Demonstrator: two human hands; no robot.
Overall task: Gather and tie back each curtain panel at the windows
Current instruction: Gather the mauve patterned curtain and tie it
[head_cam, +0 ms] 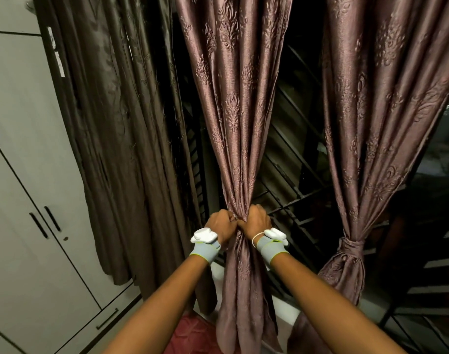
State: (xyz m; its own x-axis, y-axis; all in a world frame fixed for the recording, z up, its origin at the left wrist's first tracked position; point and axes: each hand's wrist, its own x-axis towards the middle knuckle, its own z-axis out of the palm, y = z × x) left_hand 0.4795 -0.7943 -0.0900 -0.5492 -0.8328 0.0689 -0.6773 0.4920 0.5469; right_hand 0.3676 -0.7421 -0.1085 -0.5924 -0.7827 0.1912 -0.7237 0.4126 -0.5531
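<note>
A mauve patterned curtain panel (237, 118) hangs in the middle, bunched into a narrow waist at hand height. My left hand (221, 224) grips the bunched fabric from the left and my right hand (255, 221) grips it from the right, knuckles nearly touching. Whether a tie runs between my fingers is hidden. To the right, a second mauve panel (376, 111) hangs gathered, bound by a fabric tie (351, 245) low down. A dark brown curtain (121, 139) hangs loose on the left.
A grey wardrobe (21, 175) with black handles stands at the left. Behind the curtains is a dark window with a metal grille (289, 159). A red patterned surface (192, 335) lies below my arms.
</note>
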